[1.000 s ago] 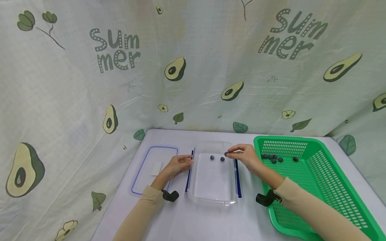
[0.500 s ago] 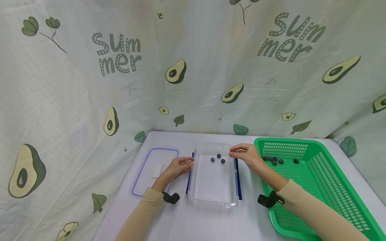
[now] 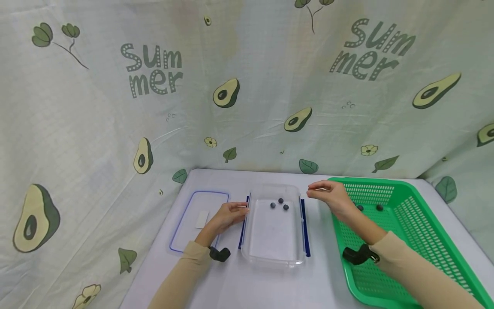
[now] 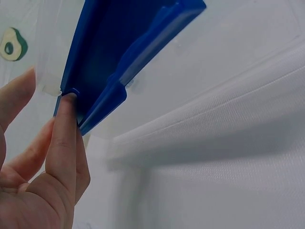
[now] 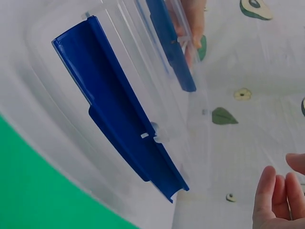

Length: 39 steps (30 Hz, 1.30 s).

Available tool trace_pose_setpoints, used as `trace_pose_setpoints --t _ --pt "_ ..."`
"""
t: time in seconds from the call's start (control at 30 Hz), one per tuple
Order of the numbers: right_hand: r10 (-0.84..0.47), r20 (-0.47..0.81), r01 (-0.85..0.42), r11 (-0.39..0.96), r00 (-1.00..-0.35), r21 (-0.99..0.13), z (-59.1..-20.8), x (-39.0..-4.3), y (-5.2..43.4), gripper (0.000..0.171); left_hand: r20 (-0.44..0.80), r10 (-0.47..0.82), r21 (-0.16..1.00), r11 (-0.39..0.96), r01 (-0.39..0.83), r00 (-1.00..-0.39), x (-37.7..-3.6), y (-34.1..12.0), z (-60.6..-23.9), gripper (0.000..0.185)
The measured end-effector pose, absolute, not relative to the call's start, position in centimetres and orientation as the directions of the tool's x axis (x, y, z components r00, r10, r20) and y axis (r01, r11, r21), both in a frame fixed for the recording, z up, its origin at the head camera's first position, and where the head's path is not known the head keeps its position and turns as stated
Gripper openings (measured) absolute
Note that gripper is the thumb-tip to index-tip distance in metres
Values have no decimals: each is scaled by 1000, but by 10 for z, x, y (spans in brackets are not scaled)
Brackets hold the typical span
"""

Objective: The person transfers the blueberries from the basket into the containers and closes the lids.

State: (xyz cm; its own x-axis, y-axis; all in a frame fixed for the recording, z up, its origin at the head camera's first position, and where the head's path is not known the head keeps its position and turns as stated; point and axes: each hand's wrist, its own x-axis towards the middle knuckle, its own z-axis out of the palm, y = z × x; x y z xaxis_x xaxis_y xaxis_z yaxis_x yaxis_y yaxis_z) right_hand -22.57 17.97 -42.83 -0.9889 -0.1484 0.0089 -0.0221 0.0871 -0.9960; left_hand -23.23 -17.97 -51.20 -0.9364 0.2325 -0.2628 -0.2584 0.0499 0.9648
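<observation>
My left hand [image 3: 224,219] is at the left side of a clear plastic food container [image 3: 272,240]. In the left wrist view its fingertips touch a blue side latch [image 4: 105,62], which hangs unfastened, and the thumb stands apart. Three blueberries [image 3: 281,201] lie near the far end of the container's floor. My right hand [image 3: 333,199] hovers between the container and a green basket [image 3: 436,214]. Nothing shows between its thumb and fingers, which are apart in the right wrist view. Some blueberries [image 3: 379,207] lie at the basket's far end, others being hidden by the hand.
A clear lid [image 3: 181,231] edged in blue lies on the white table [image 3: 227,283] left of the container, with a small white rectangle on it. A second blue latch [image 5: 114,105] hangs along the container's right side. A printed curtain [image 3: 254,56] rises behind the table.
The right hand let go of a blueberry, which joined two others in the container. It then moved right toward the green basket. My left hand stayed at the container's left edge.
</observation>
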Motion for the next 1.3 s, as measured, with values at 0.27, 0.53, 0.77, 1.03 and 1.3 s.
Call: trace_pose_setpoints --t 0.27,0.53,0.77,1.03,1.3 --pt "-92 43 -54 118 -995 -992 -430 -226 205 37 -260 232 966 53 -254 -937 -231 -179 -512 48" --pt "-52 71 -78 162 -996 -984 -440 -225 234 32 -275 221 961 56 -269 -936 -232 -180 -511 49" --pt "-31 91 -96 216 -995 -972 -443 -219 251 33 -280 237 960 52 -276 -930 -232 -180 -512 50" --pt "21 125 -114 292 -992 -950 -453 -221 268 35 -289 229 957 54 -285 -930 -232 -180 -511 51" --pt "87 124 -80 394 -988 -916 -462 -221 279 41 -293 225 956 60 -287 -929 -233 -179 -511 50"
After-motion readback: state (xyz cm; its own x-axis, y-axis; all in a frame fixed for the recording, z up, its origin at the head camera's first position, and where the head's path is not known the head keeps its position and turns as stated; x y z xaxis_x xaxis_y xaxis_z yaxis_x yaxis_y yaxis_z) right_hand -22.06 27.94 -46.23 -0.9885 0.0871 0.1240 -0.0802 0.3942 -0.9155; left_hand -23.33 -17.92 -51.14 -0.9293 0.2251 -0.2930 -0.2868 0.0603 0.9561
